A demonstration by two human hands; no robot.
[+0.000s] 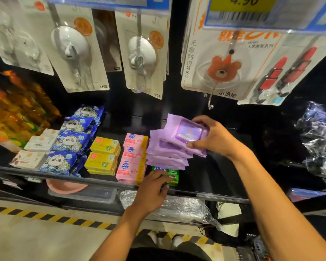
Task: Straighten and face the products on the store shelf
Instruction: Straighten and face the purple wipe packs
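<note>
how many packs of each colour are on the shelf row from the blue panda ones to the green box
blue panda packs: 4
yellow boxes: 2 stacks showing
pink boxes: 3
purple wipe packs: about 5, top one held by right hand
green box: 1, under left hand
total: about 15

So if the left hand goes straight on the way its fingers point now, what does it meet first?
The left hand already lies on the green box at the shelf's front edge. Going further, it would probably run into the stack of purple wipe packs just behind the box, though the depth is hard to judge.

dark shelving (224, 198), pale floor (36, 238), hazard stripe (51, 217)
</note>
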